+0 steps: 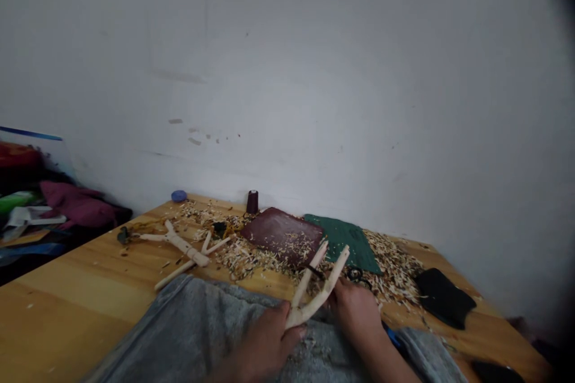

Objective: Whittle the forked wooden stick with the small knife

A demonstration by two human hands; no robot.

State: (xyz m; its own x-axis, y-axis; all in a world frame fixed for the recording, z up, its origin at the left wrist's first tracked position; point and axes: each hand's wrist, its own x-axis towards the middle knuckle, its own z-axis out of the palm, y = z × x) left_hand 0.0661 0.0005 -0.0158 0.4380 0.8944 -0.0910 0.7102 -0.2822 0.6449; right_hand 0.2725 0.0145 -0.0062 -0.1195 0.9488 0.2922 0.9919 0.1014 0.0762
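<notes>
A peeled, Y-shaped wooden fork (323,294) points up and away over a grey cloth (197,329). My left hand (266,341) is closed round its lower end. My right hand (357,310) is closed beside the right prong, its fingers mostly hidden behind the wood. A thin dark piece, perhaps a blade (315,272), shows between the two prongs and seems to lead toward my right hand; I cannot make out its handle.
Wood shavings (395,263) cover the back of the table (58,305). Among them lie a maroon sheet (281,232), a green sheet (350,242) and a thread spool (252,201). Peeled forked sticks (184,246) lie left, a black piece (444,297) right. A wall stands behind.
</notes>
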